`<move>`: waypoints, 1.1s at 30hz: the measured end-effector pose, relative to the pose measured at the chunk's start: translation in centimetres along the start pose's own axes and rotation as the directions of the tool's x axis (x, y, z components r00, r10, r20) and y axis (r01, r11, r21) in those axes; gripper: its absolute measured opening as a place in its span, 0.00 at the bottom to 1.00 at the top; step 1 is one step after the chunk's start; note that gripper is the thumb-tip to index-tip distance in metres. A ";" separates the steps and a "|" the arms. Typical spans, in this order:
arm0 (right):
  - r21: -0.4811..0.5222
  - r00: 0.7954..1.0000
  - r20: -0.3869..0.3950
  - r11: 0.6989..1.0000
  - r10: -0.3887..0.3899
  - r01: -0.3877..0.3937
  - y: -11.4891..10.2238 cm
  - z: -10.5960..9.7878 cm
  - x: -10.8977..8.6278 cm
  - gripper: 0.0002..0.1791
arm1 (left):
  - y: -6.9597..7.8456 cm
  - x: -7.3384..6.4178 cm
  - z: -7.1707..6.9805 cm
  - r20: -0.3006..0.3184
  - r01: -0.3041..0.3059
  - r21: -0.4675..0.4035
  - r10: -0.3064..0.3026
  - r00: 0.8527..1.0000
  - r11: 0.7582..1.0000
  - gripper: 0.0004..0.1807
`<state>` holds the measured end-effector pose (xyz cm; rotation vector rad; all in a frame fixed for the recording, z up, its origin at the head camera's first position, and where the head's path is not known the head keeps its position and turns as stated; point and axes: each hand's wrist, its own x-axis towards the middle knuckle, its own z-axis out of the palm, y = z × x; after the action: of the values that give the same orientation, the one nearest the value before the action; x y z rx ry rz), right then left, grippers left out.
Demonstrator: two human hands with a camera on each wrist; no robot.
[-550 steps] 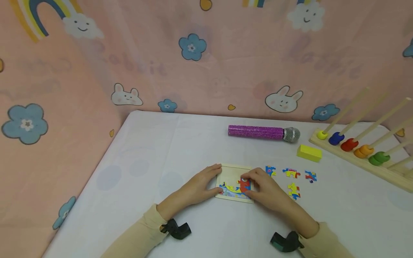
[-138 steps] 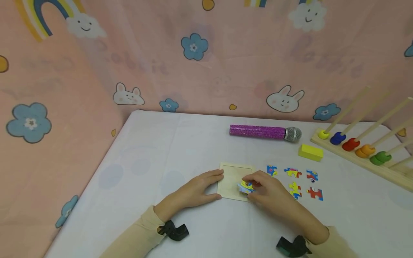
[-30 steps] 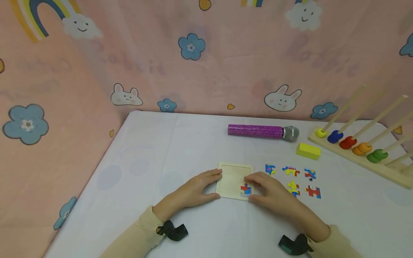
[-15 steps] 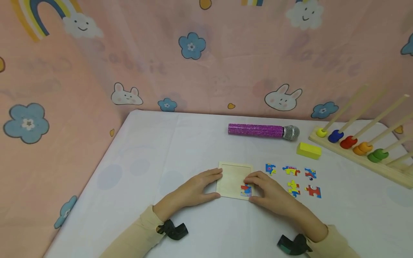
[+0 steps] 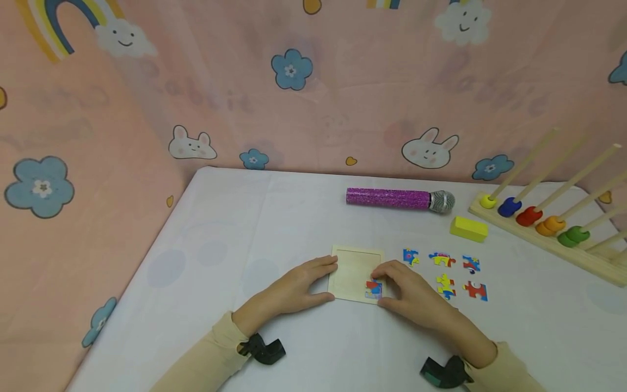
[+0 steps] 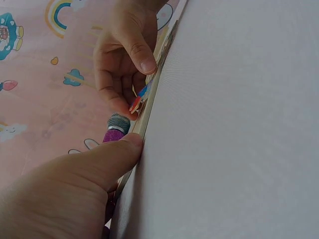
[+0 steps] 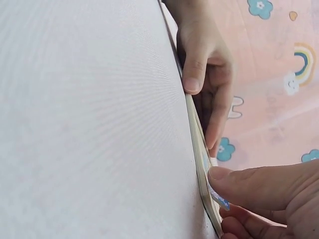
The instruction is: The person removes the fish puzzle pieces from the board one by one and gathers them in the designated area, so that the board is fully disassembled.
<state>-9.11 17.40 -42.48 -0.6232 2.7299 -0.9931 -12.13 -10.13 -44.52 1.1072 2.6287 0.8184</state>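
A shallow square wooden puzzle tray lies on the white table in the head view. My left hand rests at its left edge, fingers nearly straight, with the thumb on the rim in the left wrist view. At the tray's lower right corner, my right hand pinches a red and blue jigsaw piece between thumb and fingers. That piece looks tilted in the left wrist view, and its upper part is covered by the fingers. Any pieces underneath it cannot be made out.
Several loose jigsaw pieces, including a red one, lie in rows right of the tray. A yellow block sits behind them. Farther back are a purple microphone and a wooden bead rack, before a pink patterned cloth.
Pieces seen in the tray 18.3 s ago are out; a red one joined the table rows. The yellow and pale-blue piece held 4.6 s ago is unseen. Lately my fingers slid slightly over the held piece.
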 end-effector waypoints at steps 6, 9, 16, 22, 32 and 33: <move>0.001 1.000 -0.011 1.000 -0.003 0.003 -0.1 -0.1 -0.1 0.22 | 0.0 0.0 0.0 -0.002 -0.001 -0.002 0.001 1.000 1.000 0.35; -0.004 1.000 -0.014 1.000 -0.012 0.012 -0.1 -0.1 -0.1 0.21 | 0.0 0.0 0.1 -0.001 0.002 -0.006 -0.002 1.000 1.000 0.35; -0.011 1.000 -0.019 1.000 -0.014 0.014 0.0 -0.1 -0.1 0.22 | 0.0 0.0 0.1 -0.005 -0.001 -0.006 0.001 1.000 1.000 0.35; -0.013 1.000 -0.025 1.000 -0.012 0.012 0.0 0.1 -0.1 0.23 | -0.1 0.0 0.1 -0.007 -0.007 -0.005 0.007 1.000 1.000 0.36; -0.043 0.999 -0.049 0.999 -0.020 0.018 -0.1 0.3 -0.1 0.24 | 0.0 0.0 0.1 -0.007 -0.006 0.007 0.006 1.000 1.000 0.35; -0.045 0.998 -0.052 0.999 -0.022 0.020 -0.1 0.3 -0.1 0.24 | 0.0 0.0 0.1 -0.009 -0.008 0.006 0.009 1.000 1.000 0.35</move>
<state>-8.95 17.22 -42.62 -0.6428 2.8042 -0.9697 -12.15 -10.09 -44.58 1.1197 2.6376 0.8192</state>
